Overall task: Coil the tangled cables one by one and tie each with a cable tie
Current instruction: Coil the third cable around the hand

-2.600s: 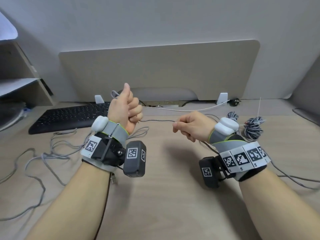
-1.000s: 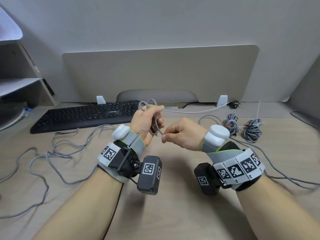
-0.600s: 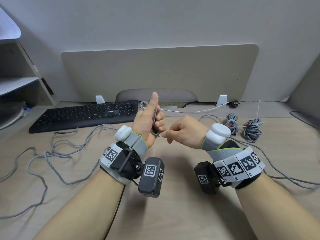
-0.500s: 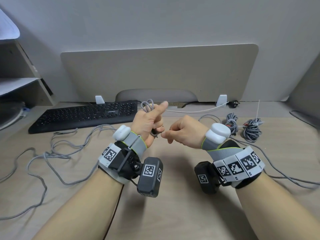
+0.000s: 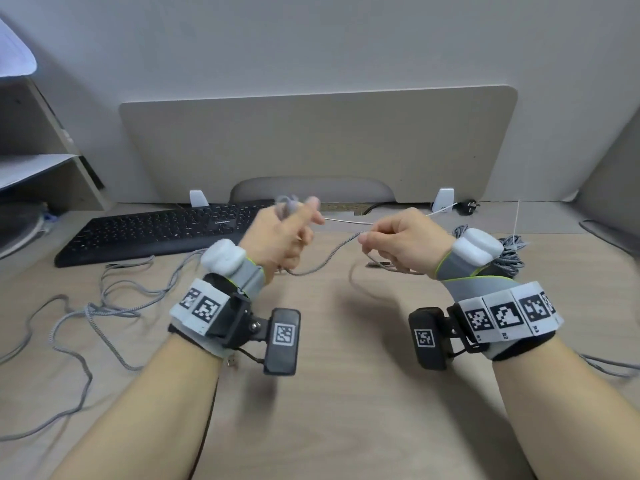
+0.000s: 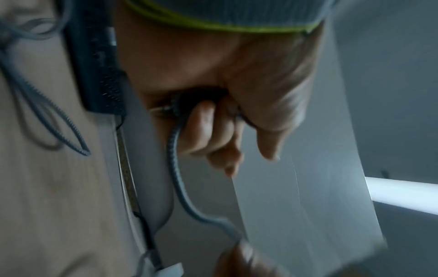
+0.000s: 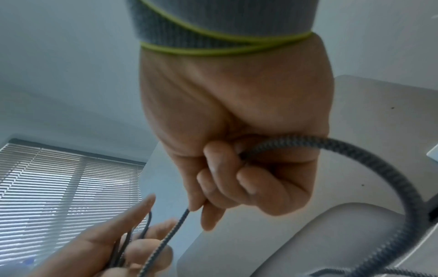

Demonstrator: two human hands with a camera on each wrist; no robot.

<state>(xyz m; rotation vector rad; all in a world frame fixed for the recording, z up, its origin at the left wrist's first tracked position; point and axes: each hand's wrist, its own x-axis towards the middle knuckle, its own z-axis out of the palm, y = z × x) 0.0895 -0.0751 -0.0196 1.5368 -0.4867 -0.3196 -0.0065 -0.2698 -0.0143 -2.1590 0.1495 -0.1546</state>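
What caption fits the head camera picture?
Left hand holds cable loops while right hand pulls the braided cable taut.

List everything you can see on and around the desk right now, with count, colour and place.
Braided cable: one, grey, strung between both hands.
Loose cables: count unclear, grey, tangled at desk left.
Coiled cables: two bundles, grey, behind right wrist.
Keyboard: one, black, back left.
Divider panel: one, beige, along desk back.
Shelf unit: one, beige, far left.
Left hand: grips cable loops.
Right hand: pinches the cable.
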